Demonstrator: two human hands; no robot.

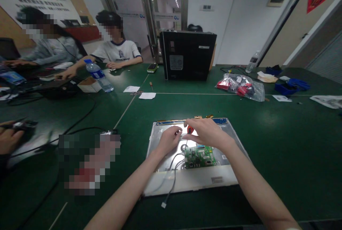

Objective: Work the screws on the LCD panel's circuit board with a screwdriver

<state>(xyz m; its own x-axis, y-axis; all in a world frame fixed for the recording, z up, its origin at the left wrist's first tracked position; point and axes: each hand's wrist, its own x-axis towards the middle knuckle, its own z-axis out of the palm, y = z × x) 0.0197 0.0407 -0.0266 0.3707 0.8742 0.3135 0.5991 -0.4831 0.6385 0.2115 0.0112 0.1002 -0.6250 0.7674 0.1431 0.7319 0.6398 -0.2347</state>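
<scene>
A flat display panel (pixel 157 153) lies back side up on the green table, with a green circuit board (pixel 201 157) on it. My right hand (pixel 210 134) is closed around a screwdriver with a red and black handle (pixel 190 129). Its thin shaft points down near the board's upper left corner; whether the tip touches anything is too small to tell. Beside it, my left hand (pixel 170 140) hovers over the panel with its fingers curled toward the thumb. Anything between those fingertips is hidden. A grey cable (pixel 175 178) runs from the board's left over the panel's near edge to a white connector (pixel 164 205).
A black computer case (pixel 189 55) stands at the back. A water bottle (pixel 99 76) leans on a small box at the left. Farther right are a plastic bag with red items (pixel 240 87) and a blue tray (pixel 287 87). Two people sit at the left; another hand (pixel 10 137) is nearer.
</scene>
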